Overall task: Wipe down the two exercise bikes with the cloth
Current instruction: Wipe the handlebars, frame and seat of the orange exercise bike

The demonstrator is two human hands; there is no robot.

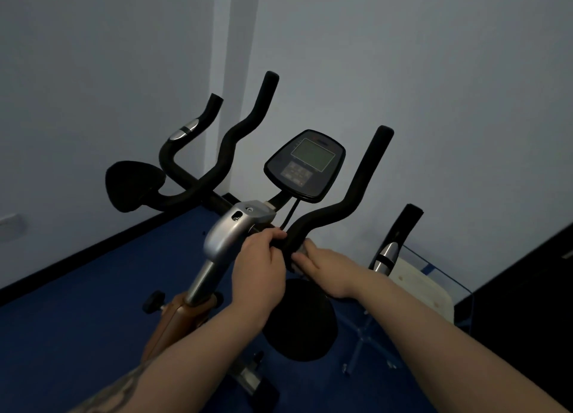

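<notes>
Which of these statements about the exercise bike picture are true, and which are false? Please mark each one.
1. Both hands are at the handlebar of the bike. True: the left hand and the right hand grip it near its centre.
2. The console screen shows bright numbers. False: it looks blank.
3. The floor is blue. True.
4. The right hand is resting on the round black pad. False: the pad is below the hands, untouched.
5. A second handlebar stands to the left. True.
</notes>
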